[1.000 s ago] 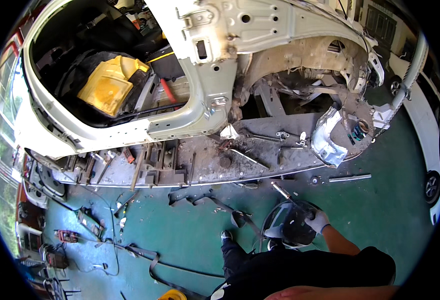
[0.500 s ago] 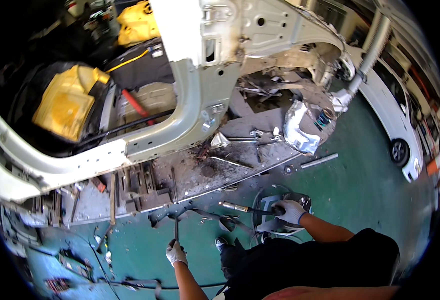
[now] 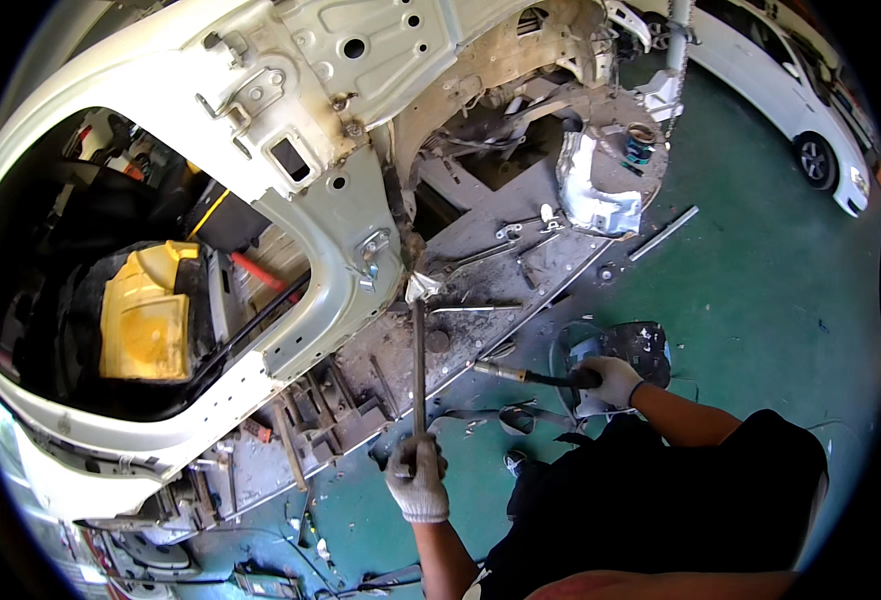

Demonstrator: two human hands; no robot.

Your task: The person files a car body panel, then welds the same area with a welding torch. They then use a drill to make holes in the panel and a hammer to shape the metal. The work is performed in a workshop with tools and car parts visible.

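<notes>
My gloved left hand (image 3: 417,480) is closed round the lower end of a long metal bar (image 3: 418,370). The bar points straight away from me, its far end at a crumpled silver metal piece (image 3: 423,288) by the bottom corner of a stripped, pale car body (image 3: 355,225). Whether the tip touches that piece I cannot tell. In my gloved right hand (image 3: 612,384) is a welding torch (image 3: 500,371) with a dark handle and a pale metal nozzle. It lies nearly level, nozzle to the left, near the edge of the metal platform (image 3: 500,290).
Loose bars and tools (image 3: 330,405) lie along the platform. A bent silver panel (image 3: 595,190) and a can (image 3: 640,145) sit at its right end. A dark-topped stool (image 3: 645,350) stands beyond my right hand. A strap (image 3: 480,415) lies on the green floor; a white car (image 3: 810,130) stands far right.
My left hand has come up and to the right, swinging the bar to the car body's corner. My right hand with the torch has shifted slightly right and up. The view has turned.
</notes>
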